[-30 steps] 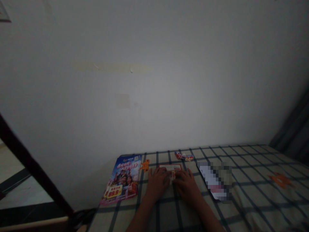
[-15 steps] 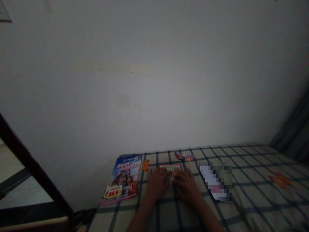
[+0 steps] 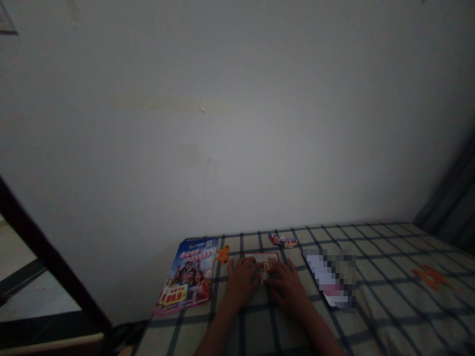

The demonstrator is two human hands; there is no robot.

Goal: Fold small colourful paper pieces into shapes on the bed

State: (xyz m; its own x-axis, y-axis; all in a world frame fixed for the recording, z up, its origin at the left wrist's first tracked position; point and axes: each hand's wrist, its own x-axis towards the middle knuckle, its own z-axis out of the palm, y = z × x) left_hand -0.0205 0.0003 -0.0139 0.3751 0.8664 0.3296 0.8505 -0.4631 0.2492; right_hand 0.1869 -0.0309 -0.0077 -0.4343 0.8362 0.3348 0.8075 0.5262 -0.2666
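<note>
The left hand point(image 3: 243, 279) and the right hand point(image 3: 285, 282) are resting side by side on a small white rectangular paper with a red border point(image 3: 265, 257), which is lying on the cream, blue-checked cloth-covered surface point(image 3: 386, 267), left of its middle and nearer its far edge than the bottom of the view. The fingers of both hands are bending loosely, slightly spread, and their tips are nearly meeting over the paper; their undersides are hidden, so I cannot tell whether they are pinching it or only pressing. The paper's far edge is showing beyond the fingertips.

A glossy blue-and-pink printed leaflet point(image 3: 191, 277) is running along the surface's left edge, its top near the far left corner. A strip of cloth with an orange bear-shaped figure point(image 3: 223, 254) is separating it from the left hand. A crumpled red, blue and white paper scrap point(image 3: 282, 241) is lying just beyond the hands, close to the far edge. A flat, dark-edged oblong object with a pale face point(image 3: 324, 277), partly blurred, is slanting right of the right hand, with plain checked cloth stretching towards the far right corner.
</note>
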